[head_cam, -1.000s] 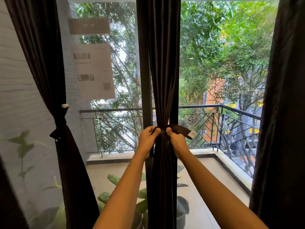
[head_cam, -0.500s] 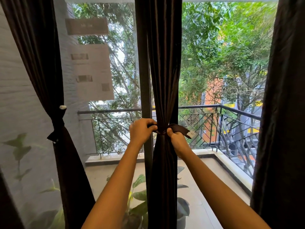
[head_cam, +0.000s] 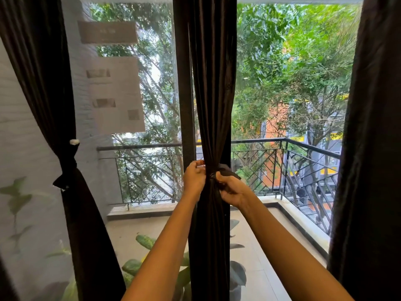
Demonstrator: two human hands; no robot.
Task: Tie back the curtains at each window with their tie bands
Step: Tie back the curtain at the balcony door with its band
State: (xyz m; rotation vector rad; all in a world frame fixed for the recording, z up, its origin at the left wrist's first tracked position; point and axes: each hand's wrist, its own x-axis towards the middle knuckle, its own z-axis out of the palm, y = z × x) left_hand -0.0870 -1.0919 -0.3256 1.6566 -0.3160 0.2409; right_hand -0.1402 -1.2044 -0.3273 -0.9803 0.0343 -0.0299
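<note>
A dark brown middle curtain hangs bunched in front of the window's centre post. A matching tie band is wrapped round it at hand height. My left hand pinches the band's end at the curtain's left side. My right hand grips the band on the right side, thumb pressed against the gathered cloth. The left curtain is gathered by its own tie band. The right curtain hangs loose, with no band visible on it.
The window glass looks onto a balcony with a black metal railing and trees. Potted plants stand low behind the glass. A white brick wall is at the left.
The band's loose end with its light tag, which stuck out to the right, is now drawn in under my right hand. My left hand moved back against the curtain.
</note>
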